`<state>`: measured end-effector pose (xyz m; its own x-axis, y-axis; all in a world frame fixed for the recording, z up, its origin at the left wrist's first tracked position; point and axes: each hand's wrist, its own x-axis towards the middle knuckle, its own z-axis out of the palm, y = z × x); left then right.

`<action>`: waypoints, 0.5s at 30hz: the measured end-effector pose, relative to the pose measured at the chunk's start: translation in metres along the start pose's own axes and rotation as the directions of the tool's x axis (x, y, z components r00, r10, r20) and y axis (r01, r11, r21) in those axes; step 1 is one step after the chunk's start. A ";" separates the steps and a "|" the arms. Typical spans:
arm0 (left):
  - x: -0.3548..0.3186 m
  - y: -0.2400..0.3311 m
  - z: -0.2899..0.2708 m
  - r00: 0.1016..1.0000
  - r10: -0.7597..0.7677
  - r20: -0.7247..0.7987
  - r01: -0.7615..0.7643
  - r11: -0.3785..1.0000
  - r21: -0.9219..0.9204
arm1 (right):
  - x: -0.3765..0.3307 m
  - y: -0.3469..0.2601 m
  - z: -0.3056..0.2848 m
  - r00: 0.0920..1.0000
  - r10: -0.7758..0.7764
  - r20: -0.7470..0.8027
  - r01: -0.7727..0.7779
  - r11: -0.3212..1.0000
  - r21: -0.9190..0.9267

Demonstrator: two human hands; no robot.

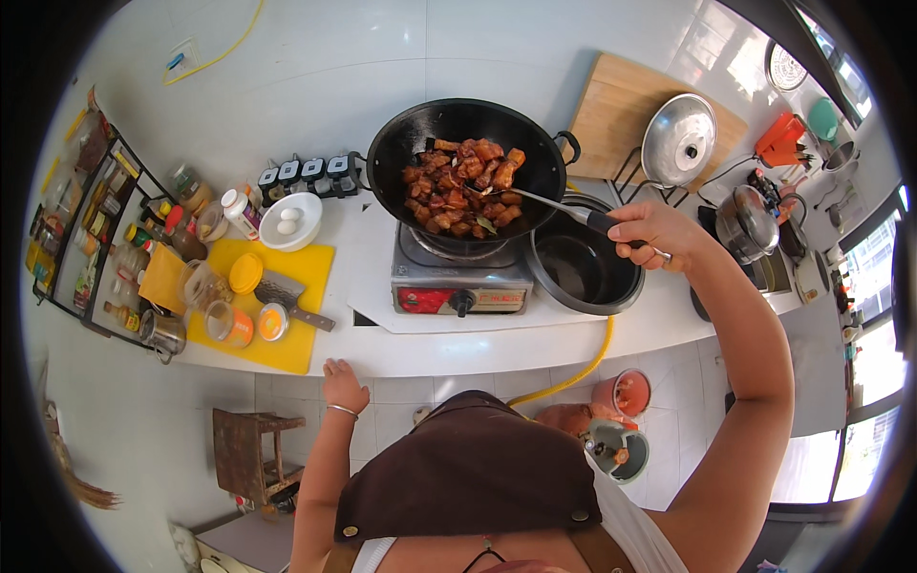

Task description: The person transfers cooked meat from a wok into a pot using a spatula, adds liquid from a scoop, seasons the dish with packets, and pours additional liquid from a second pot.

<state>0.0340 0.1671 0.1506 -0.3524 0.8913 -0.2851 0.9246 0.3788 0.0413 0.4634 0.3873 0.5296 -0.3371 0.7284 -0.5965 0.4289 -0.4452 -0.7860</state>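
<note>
My right hand (650,234) is closed round the black grip of a metal cooking spatula (549,202). Its shaft reaches left over the rim of a black wok (396,143), and its head is mostly hidden among browned, glossy chunks of meat (458,181). A leaf (485,224) lies among the chunks near the wok's front side. The wok sits on a portable gas stove (458,277) with a front knob. My left hand (344,385) is empty at the counter's front edge, fingers loosely apart, close to a yellow cutting board (287,358).
A cleaver (298,304) and jars lie on the yellow board; a white bowl of eggs (289,229) stands behind. Right of the stove is a dark pot (583,277). A metal lid (679,140) leans in a rack before a wooden board (611,105). A yellow hose (583,371) hangs below the counter.
</note>
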 end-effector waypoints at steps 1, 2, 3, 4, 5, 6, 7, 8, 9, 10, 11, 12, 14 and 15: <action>0.001 -0.001 0.003 1.000 0.003 -0.003 -0.003 1.000 0.009 | -0.003 0.000 -0.001 1.000 -0.002 -0.009 0.002 1.000 0.005; 0.001 -0.001 0.006 1.000 0.007 -0.006 -0.007 1.000 0.018 | -0.006 0.001 -0.003 1.000 -0.005 -0.019 0.005 1.000 0.010; 0.002 -0.002 0.007 1.000 0.013 -0.010 -0.012 1.000 0.026 | -0.009 0.003 -0.005 1.000 -0.007 -0.028 0.008 1.000 0.017; 0.002 -0.002 0.008 1.000 0.018 -0.015 -0.018 0.999 0.034 | -0.012 0.004 -0.007 0.999 -0.014 -0.033 0.015 1.000 0.021; 0.003 -0.002 0.008 1.000 0.024 -0.020 -0.023 0.999 0.042 | -0.015 0.006 -0.011 0.999 -0.021 -0.039 0.022 0.999 0.024; 0.003 -0.002 0.009 1.000 0.028 -0.013 -0.027 0.998 0.053 | -0.020 0.009 -0.014 0.999 -0.026 -0.046 0.027 0.999 0.029; 0.003 -0.002 0.010 0.999 0.031 -0.006 -0.031 0.998 0.063 | -0.025 0.010 -0.017 0.998 -0.026 -0.057 0.028 0.999 0.034; 0.004 -0.002 0.010 0.999 0.034 0.000 -0.034 0.997 0.074 | -0.031 0.011 -0.021 0.997 -0.026 -0.067 0.029 0.999 0.040; 0.004 0.000 0.008 0.999 0.041 0.004 -0.042 0.996 0.075 | -0.038 0.014 -0.024 0.996 -0.024 -0.081 0.028 0.998 0.048; 0.004 0.001 0.004 0.999 0.048 0.008 -0.049 0.996 0.076 | -0.045 0.018 -0.028 0.995 -0.022 -0.095 0.027 0.998 0.053; 0.004 0.003 0.002 0.998 0.054 0.013 -0.055 0.996 0.076 | -0.051 0.021 -0.032 0.994 -0.020 -0.110 0.026 0.998 0.057; 0.005 0.000 0.007 0.997 0.070 0.013 -0.071 0.991 0.116 | -0.058 0.023 -0.035 0.993 -0.017 -0.118 0.024 0.998 0.061; 0.007 -0.008 0.020 0.995 0.099 0.015 -0.100 0.976 0.193 | -0.074 0.026 -0.037 0.984 0.000 -0.180 0.011 0.998 0.061; 0.006 -0.003 0.017 0.995 0.096 0.009 -0.096 0.978 0.183 | -0.084 0.030 -0.039 0.975 0.012 -0.221 0.001 0.998 0.057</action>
<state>0.0313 0.1669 0.1321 -0.2606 0.9214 -0.2882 0.9650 0.2393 -0.1072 0.5374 0.3328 0.5627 -0.1381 0.8204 -0.5548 0.3803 -0.4733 -0.7946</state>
